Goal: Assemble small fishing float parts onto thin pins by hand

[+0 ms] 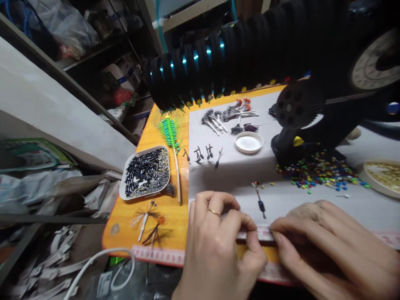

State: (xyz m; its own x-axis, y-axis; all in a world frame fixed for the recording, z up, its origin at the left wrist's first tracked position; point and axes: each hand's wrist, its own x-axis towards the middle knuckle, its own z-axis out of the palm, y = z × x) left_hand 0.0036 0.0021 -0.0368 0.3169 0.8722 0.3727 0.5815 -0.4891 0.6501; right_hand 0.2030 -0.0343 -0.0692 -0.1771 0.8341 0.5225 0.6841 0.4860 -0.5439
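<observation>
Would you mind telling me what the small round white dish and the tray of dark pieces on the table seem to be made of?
The small round white dish looks like glossy plastic, judging by its smooth, even rim, though glazed ceramic is possible. The tray looks like thin pale plastic or enamelled metal; its rounded lip is matte. The dark pieces in it shine in places, like plastic or metal.

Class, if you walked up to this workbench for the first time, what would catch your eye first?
Probably the big black ribbed roller with teal glints across the top. Below its right end lies a scatter of small multicoloured beads on grey paper. Nearest, the left hand and right hand meet fingertips at the table edge.
</observation>
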